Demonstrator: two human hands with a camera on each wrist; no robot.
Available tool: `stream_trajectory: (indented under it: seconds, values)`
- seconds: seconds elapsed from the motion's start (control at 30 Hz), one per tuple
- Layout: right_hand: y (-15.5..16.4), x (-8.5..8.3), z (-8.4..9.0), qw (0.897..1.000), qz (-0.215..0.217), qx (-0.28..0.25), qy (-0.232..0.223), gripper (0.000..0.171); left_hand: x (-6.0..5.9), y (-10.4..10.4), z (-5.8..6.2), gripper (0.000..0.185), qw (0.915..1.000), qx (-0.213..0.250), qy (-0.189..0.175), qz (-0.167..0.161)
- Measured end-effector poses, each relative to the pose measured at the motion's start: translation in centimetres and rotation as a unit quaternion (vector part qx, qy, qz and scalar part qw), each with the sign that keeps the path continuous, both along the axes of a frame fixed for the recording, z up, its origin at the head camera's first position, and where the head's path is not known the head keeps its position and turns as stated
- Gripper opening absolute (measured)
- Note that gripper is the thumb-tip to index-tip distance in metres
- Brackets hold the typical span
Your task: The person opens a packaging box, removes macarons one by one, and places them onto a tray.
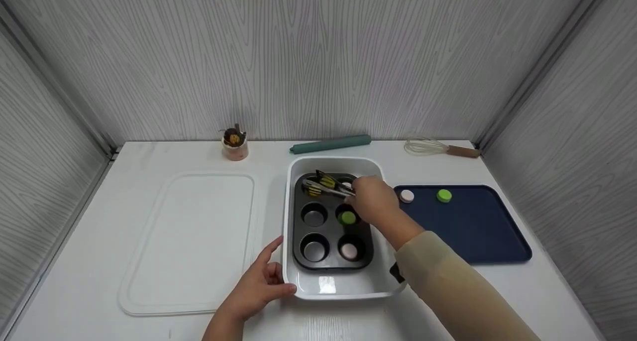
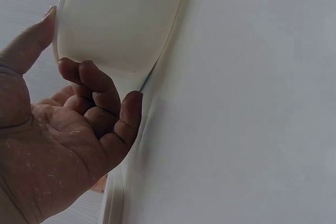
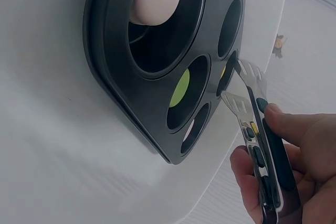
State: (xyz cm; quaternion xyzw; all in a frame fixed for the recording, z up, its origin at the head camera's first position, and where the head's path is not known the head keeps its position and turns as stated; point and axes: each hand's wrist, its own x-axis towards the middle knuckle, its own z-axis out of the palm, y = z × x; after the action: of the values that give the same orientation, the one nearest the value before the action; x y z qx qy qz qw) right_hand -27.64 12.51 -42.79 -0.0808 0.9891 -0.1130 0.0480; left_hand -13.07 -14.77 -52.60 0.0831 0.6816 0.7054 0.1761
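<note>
My right hand (image 1: 373, 199) grips a pair of metal tongs (image 3: 257, 135) with dark handles and slotted ends. The tong tips point at the far left cup of a dark muffin tin (image 1: 332, 231), where something yellow shows. That tin sits inside a white rectangular tub (image 1: 333, 284). In its right-hand column lie a green disc (image 1: 348, 217) and a pale pink disc (image 1: 349, 251), with another pale piece partly hidden by my hand at the far end. My left hand (image 1: 256, 286) rests against the tub's near left corner, thumb at the rim and fingers loosely bent against the outside (image 2: 86, 93).
Right of the tub lies a navy tray (image 1: 468, 231) bearing a pale disc (image 1: 406, 196) and a green disc (image 1: 444, 195). A white lid (image 1: 194, 241) lies on the left. Behind stand a small pot (image 1: 235, 149), a green rolling pin (image 1: 331, 144) and a whisk (image 1: 443, 148).
</note>
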Motion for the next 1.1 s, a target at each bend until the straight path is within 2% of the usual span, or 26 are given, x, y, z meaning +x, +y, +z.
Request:
stream_trajectory:
  seconds: [0.4,0.73,1.1]
  values:
    - [-0.4,-0.3,0.2,1.000,0.007,0.016,-0.023,0.027,0.1,-0.1,0.0,0.113,1.0000,0.000,-0.001,0.004]
    - [-1.3,-0.5,0.1,0.999,0.018,0.035,-0.010,0.021,0.1,-0.2,-0.1,0.113,1.0000,0.000,0.005,-0.002]
    - [-2.0,-0.6,0.0,0.999,0.003,0.037,-0.024,0.018,0.2,-0.1,0.0,0.111,0.9997,-0.015,0.017,-0.004]
